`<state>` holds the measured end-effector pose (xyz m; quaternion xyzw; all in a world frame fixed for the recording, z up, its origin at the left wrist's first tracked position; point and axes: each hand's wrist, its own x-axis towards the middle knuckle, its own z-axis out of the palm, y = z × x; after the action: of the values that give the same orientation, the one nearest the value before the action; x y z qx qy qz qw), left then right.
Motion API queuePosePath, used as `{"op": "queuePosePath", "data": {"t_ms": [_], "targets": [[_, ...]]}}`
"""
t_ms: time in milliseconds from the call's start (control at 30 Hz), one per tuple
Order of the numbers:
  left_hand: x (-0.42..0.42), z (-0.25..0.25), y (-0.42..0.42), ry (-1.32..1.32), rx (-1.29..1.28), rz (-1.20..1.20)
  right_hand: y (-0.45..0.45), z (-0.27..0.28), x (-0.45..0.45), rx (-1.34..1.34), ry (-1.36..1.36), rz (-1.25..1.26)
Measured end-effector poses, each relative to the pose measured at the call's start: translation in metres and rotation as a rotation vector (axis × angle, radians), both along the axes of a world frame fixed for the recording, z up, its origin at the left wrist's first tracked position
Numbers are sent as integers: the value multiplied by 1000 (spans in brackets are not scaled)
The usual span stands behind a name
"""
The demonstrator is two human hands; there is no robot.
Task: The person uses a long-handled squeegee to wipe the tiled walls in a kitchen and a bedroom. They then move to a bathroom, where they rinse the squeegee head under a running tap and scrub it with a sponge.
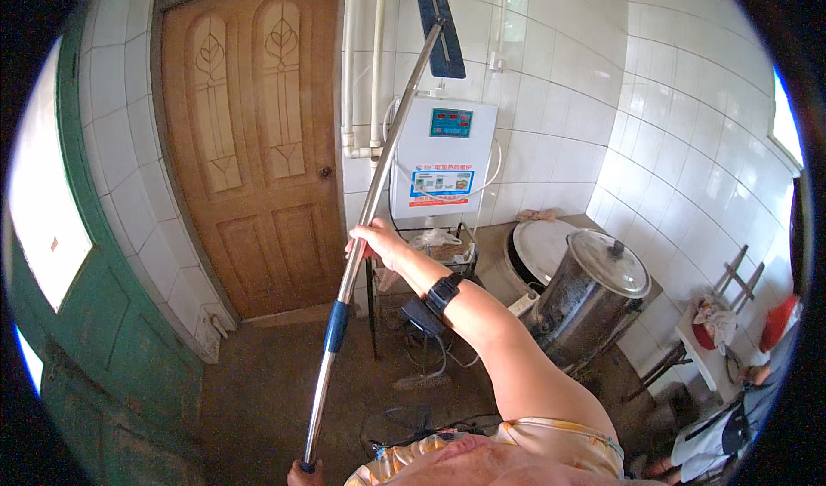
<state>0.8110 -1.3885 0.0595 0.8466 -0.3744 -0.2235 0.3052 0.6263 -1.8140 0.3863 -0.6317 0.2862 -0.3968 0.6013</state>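
A flat mop with a telescopic metal pole (395, 144) slants up across the view. Its dark blue flat head (452, 54) is raised to the white tiled wall, above a wall-mounted electric heating boiler (445, 150); whether it touches the tiles I cannot tell. My right hand (377, 241) is wrapped around the upper tube, above the blue collar (336, 326). A black watch (443, 294) sits on that forearm. At the bottom edge my left hand (304, 474), partly cut off, grips the lower end of the pole.
A brown wooden door (251, 163) and a green door (122, 331) are on the left. White pipes (376, 66) run up beside the boiler. To the right stand a lidded metal pot (584, 299), a round lid (545, 247) and a small table (703, 357). Part of another person (752, 415) shows lower right.
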Motion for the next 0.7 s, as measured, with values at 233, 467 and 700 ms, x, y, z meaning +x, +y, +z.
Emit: {"op": "queuePosePath", "data": {"t_ms": [233,467,700], "targets": [[-49,59,-62,48,24,72,-75,-12,15,-59,-118,-109],[-76,36,-95,249,71,56,-133,-15,-7,-112,-23,-99],[-91,31,-176,311,98,-6,-220,39,-34,-341,-107,-248]]}}
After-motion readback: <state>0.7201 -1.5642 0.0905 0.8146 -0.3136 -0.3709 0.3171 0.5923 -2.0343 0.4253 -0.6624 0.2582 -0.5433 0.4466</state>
